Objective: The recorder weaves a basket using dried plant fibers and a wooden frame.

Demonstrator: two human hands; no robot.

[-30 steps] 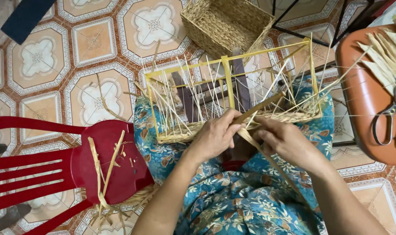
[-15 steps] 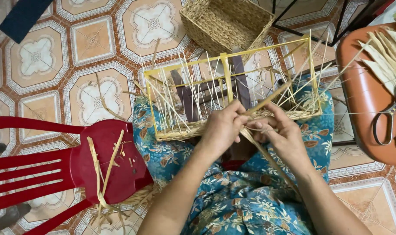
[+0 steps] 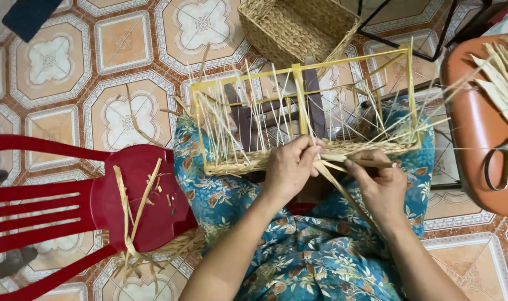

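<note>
A yellow wire frame (image 3: 299, 83) rests on my lap, with pale straw stakes standing in it and a woven straw band (image 3: 242, 163) along its near edge. My left hand (image 3: 290, 167) pinches a flat straw strip (image 3: 335, 178) against that woven edge near the middle. My right hand (image 3: 379, 181) sits just to the right and grips the same strip, with another thin strand running off to the right. The strip trails down between my hands over my blue flowered clothing.
A finished woven basket (image 3: 298, 22) stands on the tiled floor beyond the frame. A red plastic chair (image 3: 136, 195) at the left carries loose straw scraps. An orange seat (image 3: 477, 128) at the right holds straw strips and scissors (image 3: 505, 156).
Both hands came together at the woven edge, then the right hand drew slightly right along the strip. The frame stayed in place.
</note>
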